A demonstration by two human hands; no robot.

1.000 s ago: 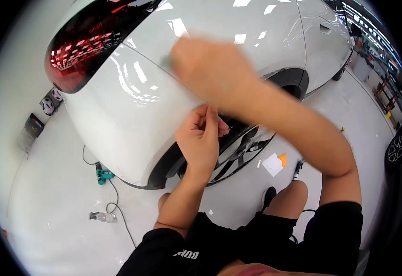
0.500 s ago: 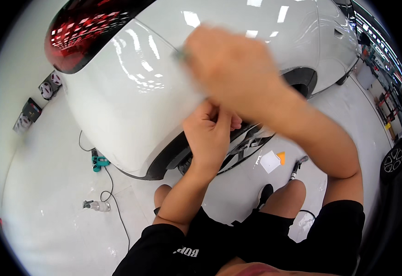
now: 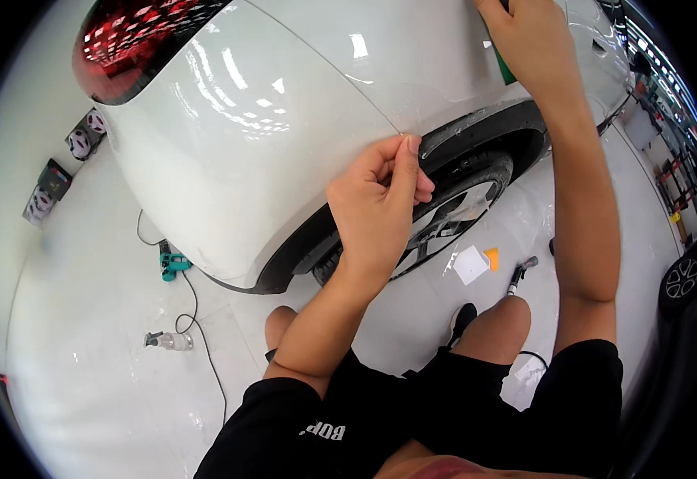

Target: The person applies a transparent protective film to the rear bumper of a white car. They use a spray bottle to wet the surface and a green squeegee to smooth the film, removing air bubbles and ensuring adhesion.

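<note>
A white car's rear side panel (image 3: pixel 229 176) fills the upper middle of the head view. My left hand (image 3: pixel 380 203) is closed in a pinch at the wheel arch, where a panel seam ends. Its thumb and forefinger seem to grip the edge of a clear film (image 3: pixel 476 120), which shows as a wrinkled glossy strip along the black arch trim. Farther up and right, my right hand (image 3: pixel 536 48) wraps round a green squeegee (image 3: pixel 507 70), whose edge is against the panel above the arch. Most of the squeegee is hidden by the hand.
Below the arch is the rear wheel (image 3: pixel 460 207). On the floor lie a teal heat gun (image 3: pixel 174 263) with a trailing cord, a clear spray bottle (image 3: pixel 174 342), a white sheet (image 3: pixel 470 265), an orange piece (image 3: pixel 491 259) and a dark-handled tool (image 3: pixel 517 275). A red tail light (image 3: pixel 137 48) is upper left.
My right hand has swept up and right across the panel with the squeegee, away from my left hand. The left hand has shifted slightly up and right, still pinching. The view has moved a little.
</note>
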